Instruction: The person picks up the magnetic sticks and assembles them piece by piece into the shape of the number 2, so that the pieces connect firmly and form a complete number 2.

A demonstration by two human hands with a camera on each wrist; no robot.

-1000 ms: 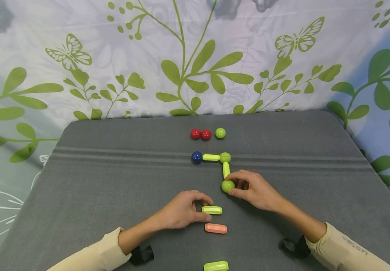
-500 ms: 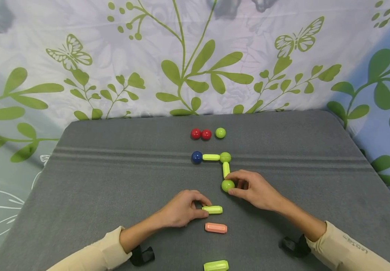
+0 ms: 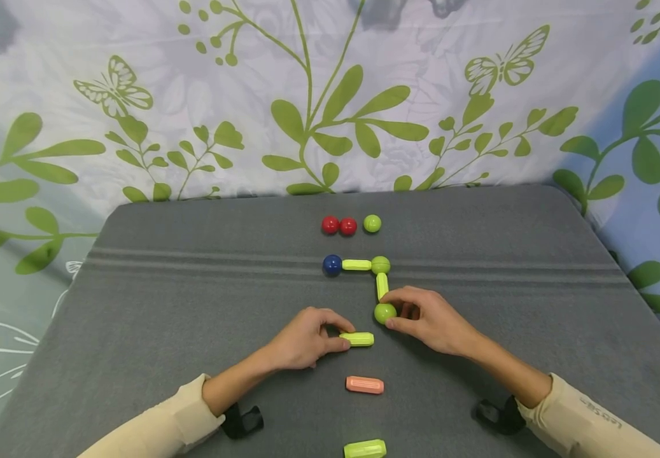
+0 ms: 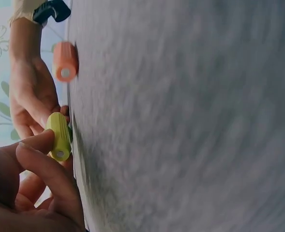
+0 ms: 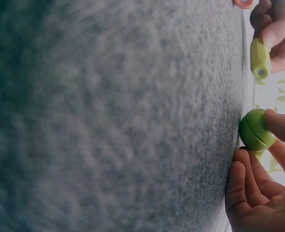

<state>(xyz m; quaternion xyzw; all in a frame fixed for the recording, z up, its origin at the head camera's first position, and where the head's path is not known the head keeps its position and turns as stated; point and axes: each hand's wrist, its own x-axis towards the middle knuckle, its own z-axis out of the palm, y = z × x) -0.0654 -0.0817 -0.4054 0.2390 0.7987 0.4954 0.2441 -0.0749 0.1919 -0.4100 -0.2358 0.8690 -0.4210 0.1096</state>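
My left hand (image 3: 312,338) pinches the left end of a ribbed yellow-green rod (image 3: 361,339) between thumb and forefinger; in the left wrist view the rod (image 4: 59,137) shows a silvery dot in its end. With thumb and fingers my right hand (image 3: 435,320) grips a green ball (image 3: 385,313), which the right wrist view shows with a seam round it (image 5: 256,129). That ball sits at the near end of an L-shaped chain: an upright yellow-green rod (image 3: 382,286), a green corner ball (image 3: 380,264), a level yellow-green rod (image 3: 356,264) and a dark blue ball (image 3: 332,265).
An orange rod (image 3: 365,385) lies just nearer than my left hand, and another yellow-green rod (image 3: 365,449) at the bottom edge. Two red balls (image 3: 339,225) and a loose green ball (image 3: 372,223) sit toward the back of the grey table (image 3: 192,254), before a leaf-patterned cloth.
My left hand has closed its fingers on the yellow-green rod and moved it away from the orange one, toward the held ball. The right hand stays where it was.
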